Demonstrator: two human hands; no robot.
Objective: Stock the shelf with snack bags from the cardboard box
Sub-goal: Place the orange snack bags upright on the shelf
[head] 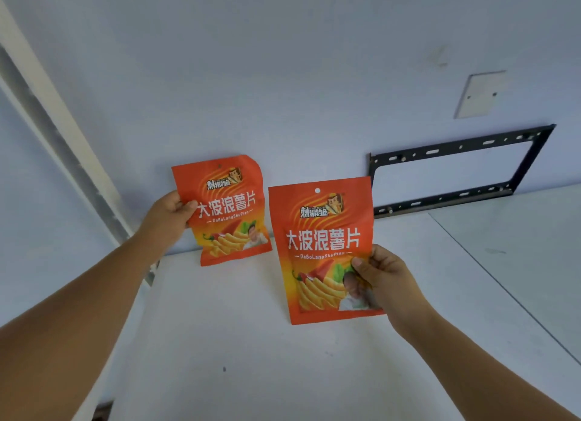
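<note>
The left hand [171, 213] grips the left bag [224, 210] by its left edge, thumb on the front; the bag stands at 3 o'clock from it, low over the back of the white shelf [235, 342], by the wall [283, 59]. The right hand [382, 279] pinches the right bag [323, 250] near its lower right corner; the bag rises toward 10 o'clock. Both bags are flat, orange-red, with white Chinese lettering and pictured wavy chips; the left one's top corner curls.

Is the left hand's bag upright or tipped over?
Upright, slightly tilted: print on the bag reads right way up; left hand grips its edge.
</note>
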